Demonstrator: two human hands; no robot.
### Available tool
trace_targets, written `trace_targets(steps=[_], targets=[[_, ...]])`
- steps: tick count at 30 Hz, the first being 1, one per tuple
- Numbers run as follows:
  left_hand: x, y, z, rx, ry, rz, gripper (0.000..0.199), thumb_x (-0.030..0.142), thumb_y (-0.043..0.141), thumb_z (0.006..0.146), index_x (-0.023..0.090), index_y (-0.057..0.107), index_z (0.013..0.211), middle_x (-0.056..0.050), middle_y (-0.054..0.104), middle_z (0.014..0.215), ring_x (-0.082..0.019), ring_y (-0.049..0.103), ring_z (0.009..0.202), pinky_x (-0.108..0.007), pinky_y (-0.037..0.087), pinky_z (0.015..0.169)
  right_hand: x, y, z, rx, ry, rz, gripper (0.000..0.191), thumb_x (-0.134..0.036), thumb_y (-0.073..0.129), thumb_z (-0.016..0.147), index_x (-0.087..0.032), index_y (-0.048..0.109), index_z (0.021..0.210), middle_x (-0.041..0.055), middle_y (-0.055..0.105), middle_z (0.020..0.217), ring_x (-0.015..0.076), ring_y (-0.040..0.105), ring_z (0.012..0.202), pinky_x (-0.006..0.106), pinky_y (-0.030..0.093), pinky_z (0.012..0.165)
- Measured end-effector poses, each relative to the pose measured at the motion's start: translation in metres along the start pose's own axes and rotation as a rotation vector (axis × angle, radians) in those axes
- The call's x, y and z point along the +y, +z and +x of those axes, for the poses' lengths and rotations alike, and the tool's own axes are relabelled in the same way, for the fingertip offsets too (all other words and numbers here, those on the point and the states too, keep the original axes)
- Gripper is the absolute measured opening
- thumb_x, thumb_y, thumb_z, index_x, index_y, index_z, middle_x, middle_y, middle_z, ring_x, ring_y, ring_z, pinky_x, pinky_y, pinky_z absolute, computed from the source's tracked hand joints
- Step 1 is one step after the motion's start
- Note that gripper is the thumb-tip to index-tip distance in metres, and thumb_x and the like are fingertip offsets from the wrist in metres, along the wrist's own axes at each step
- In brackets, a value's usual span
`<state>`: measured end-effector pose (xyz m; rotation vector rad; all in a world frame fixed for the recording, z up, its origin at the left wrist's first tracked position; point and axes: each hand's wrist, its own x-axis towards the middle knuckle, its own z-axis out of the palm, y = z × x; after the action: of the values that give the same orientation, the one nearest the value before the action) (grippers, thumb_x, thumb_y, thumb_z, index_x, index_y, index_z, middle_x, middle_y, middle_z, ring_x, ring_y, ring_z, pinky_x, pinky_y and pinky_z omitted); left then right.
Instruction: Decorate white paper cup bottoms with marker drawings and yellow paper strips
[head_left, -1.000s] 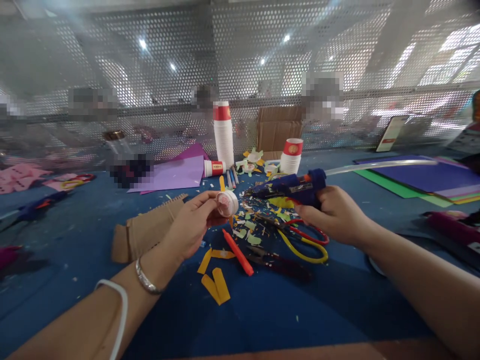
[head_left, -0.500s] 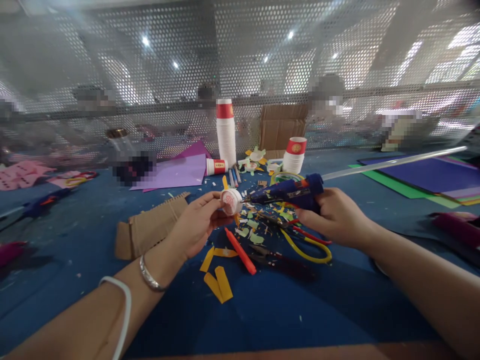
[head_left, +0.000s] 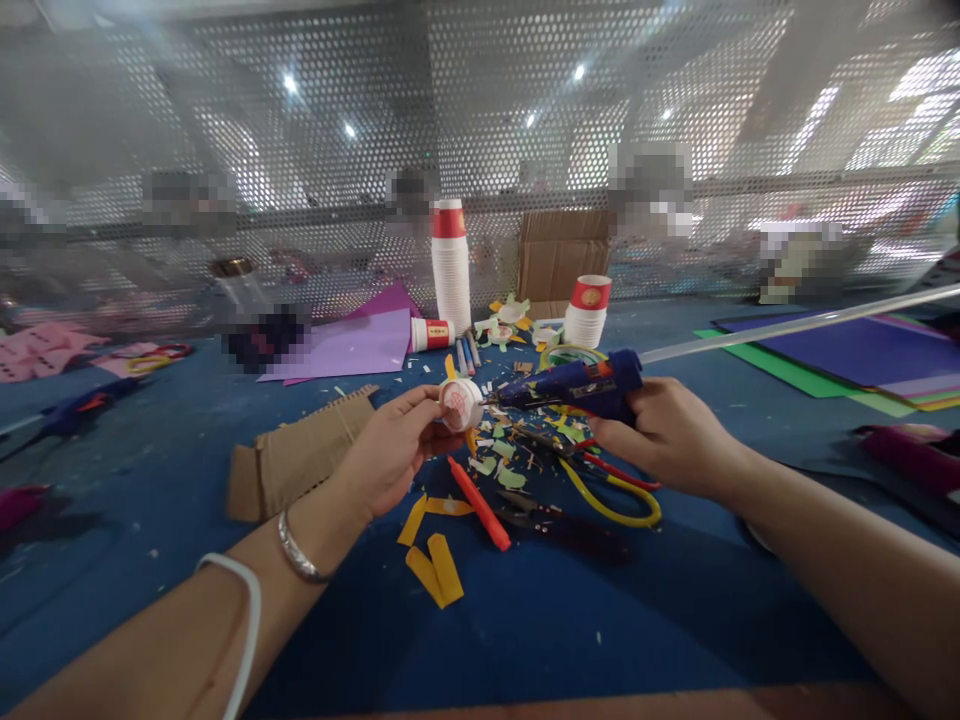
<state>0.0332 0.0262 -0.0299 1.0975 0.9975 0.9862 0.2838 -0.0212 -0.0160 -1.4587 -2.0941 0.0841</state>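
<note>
My left hand [head_left: 401, 440] pinches a small white paper cup piece [head_left: 460, 404] with a red print on its round end; orange paper strips stick out above and below it. In my right hand [head_left: 667, 440] is a blue hot glue gun [head_left: 574, 388], fingers wrapped round its handle. The gun's nozzle points left and meets the right side of the cup piece, or comes very near it; I cannot tell which. A long clear glue stick [head_left: 787, 325] juts from the gun's back. Below lie a red-orange marker [head_left: 480, 503] and several yellow-orange paper strips [head_left: 436, 570].
Yellow-handled scissors [head_left: 615, 505] and dark-handled snips [head_left: 562, 525] lie among paper scraps [head_left: 510, 478]. Corrugated cardboard [head_left: 307, 450] is on the left. Behind stand a tall paper cup stack [head_left: 451, 275] and a shorter stack [head_left: 587, 318], before a perforated metal screen [head_left: 337, 150]. Coloured sheets [head_left: 832, 350] lie right.
Both hands hold nearly the same pose, with the nozzle still at the cup piece. The whole view has shifted very slightly; the glue stick's far end now reaches the right edge.
</note>
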Motion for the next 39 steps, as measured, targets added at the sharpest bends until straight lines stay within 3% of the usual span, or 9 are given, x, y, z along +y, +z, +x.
trace_targets(steps=[7, 11, 15, 19, 27, 30, 34, 37, 39], targets=[[0.001, 0.002, -0.002, -0.009, 0.001, -0.012, 0.013, 0.017, 0.061, 0.079, 0.018, 0.064, 0.066, 0.000, 0.061, 0.070, -0.012, 0.061, 0.069, -0.022, 0.052, 0.068, 0.003, 0.005, 0.000, 0.032, 0.010, -0.032, 0.034, -0.038, 0.045, 0.072, -0.024, 0.023, 0.049, -0.0027, 0.029, 0.046, 0.0107, 0.027, 0.046, 0.028, 0.020, 0.049], [-0.001, 0.001, -0.003, -0.053, 0.004, -0.039, 0.010, 0.019, 0.063, 0.077, 0.019, 0.066, 0.068, -0.001, 0.064, 0.076, -0.013, 0.061, 0.072, -0.024, 0.053, 0.072, 0.006, 0.005, 0.000, 0.059, 0.062, 0.037, 0.030, -0.038, 0.046, 0.071, -0.024, 0.031, 0.050, -0.0034, 0.032, 0.046, 0.0104, 0.029, 0.044, 0.027, 0.023, 0.047], [0.000, -0.001, -0.002, -0.043, -0.022, -0.064, 0.007, 0.020, 0.062, 0.079, 0.020, 0.067, 0.074, -0.001, 0.065, 0.077, -0.014, 0.064, 0.072, -0.023, 0.052, 0.070, 0.013, -0.004, 0.002, 0.113, 0.217, 0.062, 0.031, -0.042, 0.049, 0.072, -0.024, 0.037, 0.049, -0.0023, 0.040, 0.046, 0.0111, 0.036, 0.043, 0.026, 0.027, 0.044], [0.005, 0.002, -0.004, -0.023, -0.060, -0.036, 0.009, 0.022, 0.059, 0.080, 0.019, 0.065, 0.073, -0.001, 0.066, 0.076, -0.012, 0.063, 0.065, -0.021, 0.049, 0.065, 0.029, -0.016, 0.007, 0.074, 0.419, 0.104, 0.033, -0.045, 0.056, 0.076, -0.023, 0.046, 0.054, 0.0001, 0.054, 0.045, 0.0130, 0.048, 0.040, 0.026, 0.036, 0.042], [0.005, 0.004, -0.006, -0.039, -0.022, 0.011, 0.008, 0.023, 0.060, 0.077, 0.019, 0.066, 0.073, -0.002, 0.068, 0.075, -0.014, 0.063, 0.065, -0.022, 0.049, 0.064, 0.063, -0.018, 0.009, 0.097, 0.595, 0.244, 0.026, -0.042, 0.064, 0.079, -0.020, 0.055, 0.068, -0.0012, 0.057, 0.048, 0.0139, 0.054, 0.042, 0.023, 0.040, 0.037], [0.002, 0.002, -0.005, -0.048, -0.013, 0.026, 0.010, 0.023, 0.059, 0.078, 0.019, 0.067, 0.075, -0.002, 0.067, 0.074, -0.013, 0.062, 0.062, -0.023, 0.050, 0.064, 0.070, -0.010, 0.011, 0.106, 0.581, 0.321, 0.020, -0.038, 0.066, 0.078, -0.018, 0.062, 0.081, -0.0002, 0.062, 0.057, 0.0134, 0.055, 0.046, 0.024, 0.044, 0.041], [0.002, 0.002, -0.005, -0.072, 0.015, 0.067, 0.010, 0.025, 0.060, 0.078, 0.019, 0.066, 0.075, 0.000, 0.064, 0.072, -0.013, 0.062, 0.063, -0.022, 0.048, 0.065, 0.077, -0.003, 0.014, 0.205, 0.532, 0.314, 0.029, -0.039, 0.066, 0.081, -0.017, 0.066, 0.100, 0.0048, 0.070, 0.074, 0.0170, 0.063, 0.059, 0.032, 0.053, 0.058], [0.003, 0.003, -0.006, -0.076, 0.027, 0.089, 0.010, 0.025, 0.060, 0.079, 0.019, 0.064, 0.073, 0.001, 0.061, 0.071, -0.013, 0.062, 0.066, -0.024, 0.048, 0.067, 0.069, -0.002, 0.013, 0.425, 0.303, -0.024, 0.025, -0.037, 0.071, 0.079, -0.019, 0.068, 0.097, 0.0088, 0.071, 0.090, 0.0231, 0.065, 0.077, 0.041, 0.052, 0.077], [0.003, 0.003, -0.006, -0.067, 0.039, 0.095, 0.009, 0.025, 0.059, 0.078, 0.019, 0.064, 0.073, 0.001, 0.060, 0.070, -0.014, 0.062, 0.067, -0.025, 0.048, 0.068, 0.054, 0.000, 0.010, 0.567, 0.114, -0.174, 0.016, -0.032, 0.068, 0.083, -0.021, 0.068, 0.094, 0.0089, 0.070, 0.089, 0.0254, 0.063, 0.084, 0.044, 0.049, 0.083]])
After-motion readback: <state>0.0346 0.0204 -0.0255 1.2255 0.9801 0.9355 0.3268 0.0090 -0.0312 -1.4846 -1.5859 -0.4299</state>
